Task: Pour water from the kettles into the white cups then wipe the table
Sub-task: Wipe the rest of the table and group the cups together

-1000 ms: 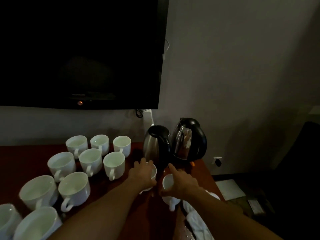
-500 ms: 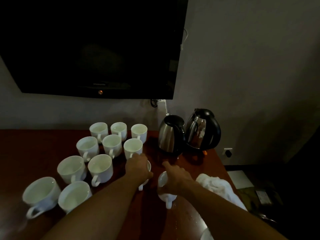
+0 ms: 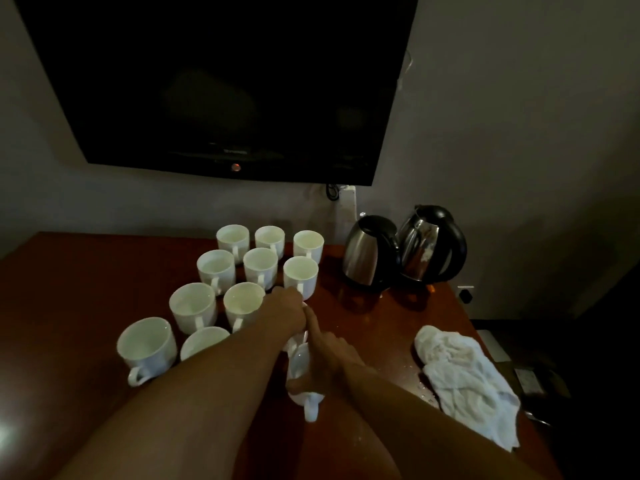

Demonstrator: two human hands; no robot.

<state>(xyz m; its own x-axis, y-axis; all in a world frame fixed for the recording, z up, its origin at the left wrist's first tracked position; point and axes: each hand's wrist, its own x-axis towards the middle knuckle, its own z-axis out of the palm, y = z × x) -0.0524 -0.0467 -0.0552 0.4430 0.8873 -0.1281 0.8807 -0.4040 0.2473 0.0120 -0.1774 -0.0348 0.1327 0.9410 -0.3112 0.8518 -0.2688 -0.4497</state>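
Note:
Several white cups [image 3: 260,268] stand in rows on the dark red table [image 3: 86,289]. Two steel kettles with black handles, one [image 3: 367,254] left of the other [image 3: 433,244], stand at the back right. My left hand [image 3: 287,313] lies over a white cup [image 3: 294,341] and grips it, hiding most of it, just right of the rows. Close beside it, my right hand [image 3: 329,362] holds another white cup [image 3: 299,365] by its rim, thumb round the near side, index finger stretched forward. That cup's handle [image 3: 310,408] points toward me.
A crumpled white cloth [image 3: 467,379] lies near the table's right edge, with water drops [image 3: 424,393] on the wood beside it. A dark wall-mounted TV [image 3: 225,81] hangs above the cups. The floor drops away to the right of the table.
Both hands have drawn their cups away from the kettles, toward me and the rows of cups. The two cups now sit closer together. The view has shifted left.

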